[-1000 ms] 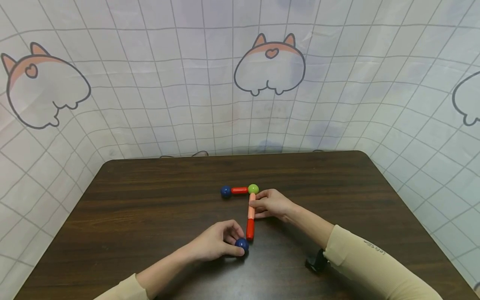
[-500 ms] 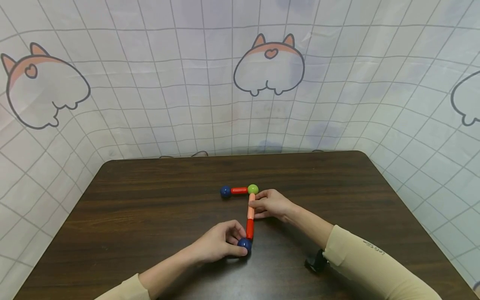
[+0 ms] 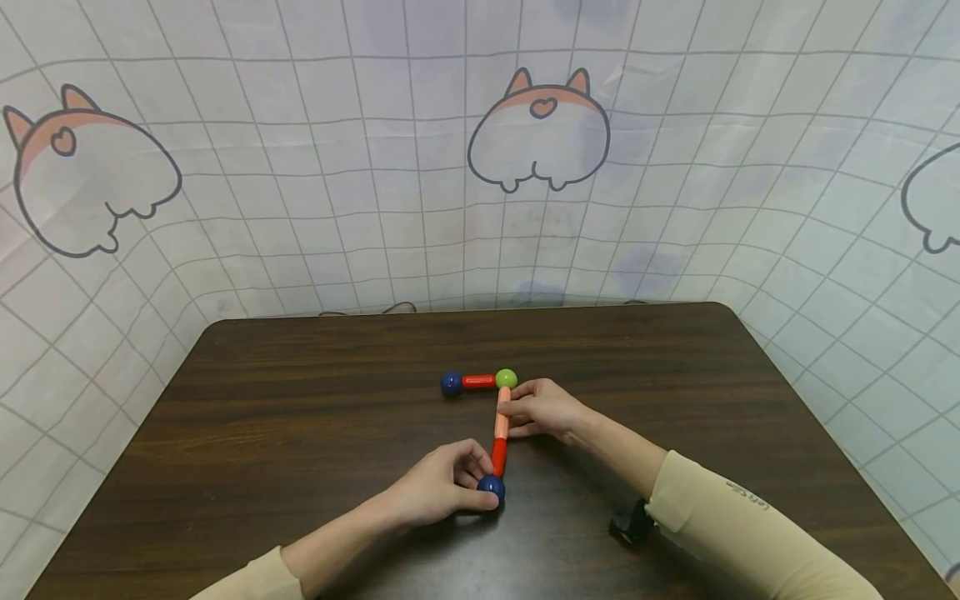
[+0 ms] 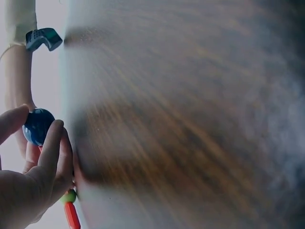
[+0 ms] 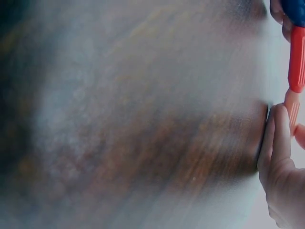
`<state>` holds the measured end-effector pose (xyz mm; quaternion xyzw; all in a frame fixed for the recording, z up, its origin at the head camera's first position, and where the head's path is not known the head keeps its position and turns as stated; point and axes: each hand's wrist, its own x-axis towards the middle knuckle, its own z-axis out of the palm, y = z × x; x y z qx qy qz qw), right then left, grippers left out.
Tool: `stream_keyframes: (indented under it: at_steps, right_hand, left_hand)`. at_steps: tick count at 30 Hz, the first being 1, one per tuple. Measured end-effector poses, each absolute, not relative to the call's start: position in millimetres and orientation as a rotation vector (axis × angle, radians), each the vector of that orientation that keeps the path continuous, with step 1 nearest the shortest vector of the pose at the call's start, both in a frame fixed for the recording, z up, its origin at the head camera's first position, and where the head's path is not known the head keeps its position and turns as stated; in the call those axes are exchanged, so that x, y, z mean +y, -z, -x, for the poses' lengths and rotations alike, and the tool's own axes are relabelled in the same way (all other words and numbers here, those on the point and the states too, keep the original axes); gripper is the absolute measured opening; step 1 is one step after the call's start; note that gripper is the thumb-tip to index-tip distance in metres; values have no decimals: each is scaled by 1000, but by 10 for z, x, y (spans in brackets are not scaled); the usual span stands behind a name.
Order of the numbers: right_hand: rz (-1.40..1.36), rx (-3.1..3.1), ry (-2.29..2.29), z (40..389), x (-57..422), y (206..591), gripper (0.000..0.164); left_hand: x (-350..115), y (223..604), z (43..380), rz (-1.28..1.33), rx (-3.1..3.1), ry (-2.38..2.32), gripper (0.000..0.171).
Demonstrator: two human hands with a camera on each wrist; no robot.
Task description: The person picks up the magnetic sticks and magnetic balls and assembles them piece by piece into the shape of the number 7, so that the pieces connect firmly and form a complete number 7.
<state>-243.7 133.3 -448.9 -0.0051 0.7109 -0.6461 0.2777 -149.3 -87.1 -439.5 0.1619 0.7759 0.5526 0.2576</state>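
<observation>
My left hand (image 3: pixel 441 483) pinches a shiny blue ball (image 3: pixel 491 490) between thumb and fingertips, at the near end of a red rod (image 3: pixel 498 457). In the right wrist view the blue ball (image 5: pixel 294 10) meets the end of the red rod (image 5: pixel 297 59). My right hand (image 3: pixel 546 408) pinches the peach rod (image 3: pixel 502 415) that runs in line with the red one. The far end of the peach rod meets a green ball (image 3: pixel 506 378). Left of the green ball, a second red rod (image 3: pixel 478 381) leads to another blue ball (image 3: pixel 451 383).
All the pieces are on a dark wood table (image 3: pixel 300 400). A small black device (image 3: pixel 632 525) is at the right forearm by the sleeve cuff. Behind the table hangs a white gridded cloth (image 3: pixel 375 208) with cartoon animals.
My left hand has moved the blue ball slightly right, up to the near end of the red rod. That rod's near end has tipped a little. The right hand stays in place.
</observation>
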Motion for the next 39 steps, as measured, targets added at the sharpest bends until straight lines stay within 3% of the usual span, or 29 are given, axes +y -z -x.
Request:
stream_keyframes:
  at_steps: [18, 39]
  right_hand:
    - [46, 1908, 1698, 2406, 1371, 4452, 39]
    - [127, 1943, 1664, 2330, 1584, 4366, 46]
  left_hand:
    - [-835, 4425, 1473, -471, 2110, -1528, 28]
    - [-826, 4430, 1458, -542, 2169, -1493, 25]
